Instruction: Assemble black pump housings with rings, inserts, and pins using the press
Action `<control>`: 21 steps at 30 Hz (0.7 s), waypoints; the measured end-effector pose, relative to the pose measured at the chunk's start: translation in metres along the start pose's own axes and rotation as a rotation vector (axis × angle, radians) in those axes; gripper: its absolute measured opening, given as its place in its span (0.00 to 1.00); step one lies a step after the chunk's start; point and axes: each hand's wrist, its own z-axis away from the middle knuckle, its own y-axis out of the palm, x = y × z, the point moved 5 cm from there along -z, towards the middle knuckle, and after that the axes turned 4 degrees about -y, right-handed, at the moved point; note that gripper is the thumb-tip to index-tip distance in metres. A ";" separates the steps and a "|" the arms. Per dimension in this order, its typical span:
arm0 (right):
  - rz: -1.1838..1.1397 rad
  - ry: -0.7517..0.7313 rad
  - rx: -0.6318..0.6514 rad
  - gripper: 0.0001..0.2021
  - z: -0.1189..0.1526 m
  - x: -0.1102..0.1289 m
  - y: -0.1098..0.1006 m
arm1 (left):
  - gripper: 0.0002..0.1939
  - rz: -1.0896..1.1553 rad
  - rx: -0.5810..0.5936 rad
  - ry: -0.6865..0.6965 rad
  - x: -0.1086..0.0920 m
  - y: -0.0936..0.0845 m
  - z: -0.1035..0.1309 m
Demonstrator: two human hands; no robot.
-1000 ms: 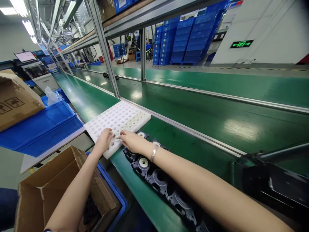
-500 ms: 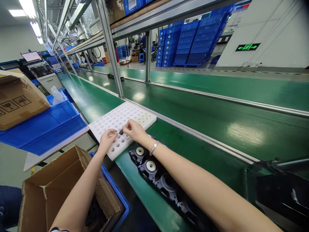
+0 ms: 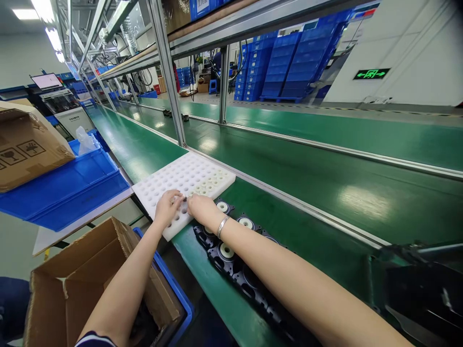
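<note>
Over the near part of a white foam tray point(image 3: 170, 178) with rows of round holes, both of my hands work close together. My right hand point(image 3: 203, 211) is closed in a pinch on a small dark cylindrical piece point(image 3: 185, 198), of which only a bit shows. The fingers of my left hand point(image 3: 168, 208) are drawn together right beside that piece; what they hold is hidden. Cream-coloured rings sit in several tray holes on the right side. Beneath my right forearm lies a black tray of round housings point(image 3: 231, 262), some with a cream ring point(image 3: 226, 250) in the centre.
An open cardboard box point(image 3: 79, 270) stands below left, beside a blue bin edge point(image 3: 184, 299). Blue crates point(image 3: 72, 193) carry another carton point(image 3: 32, 144) farther left. A metal post point(image 3: 168, 72) rises behind the foam tray from the green conveyor point(image 3: 289, 164). Black equipment point(image 3: 419, 284) is at right.
My right hand has come down toward the near edge of the foam tray. My left hand has shifted slightly right, so the fingers are now nearer each other around the dark piece.
</note>
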 end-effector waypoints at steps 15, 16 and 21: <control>-0.136 0.009 -0.094 0.11 -0.006 0.007 -0.012 | 0.13 0.843 -0.146 -0.347 0.027 -0.035 -0.011; -0.189 0.024 -0.130 0.10 -0.006 0.004 -0.020 | 0.13 0.870 -0.155 -0.372 0.028 -0.035 -0.010; -0.600 0.084 -0.277 0.18 0.016 -0.017 -0.060 | 0.13 0.992 -0.187 -0.477 0.018 -0.033 -0.004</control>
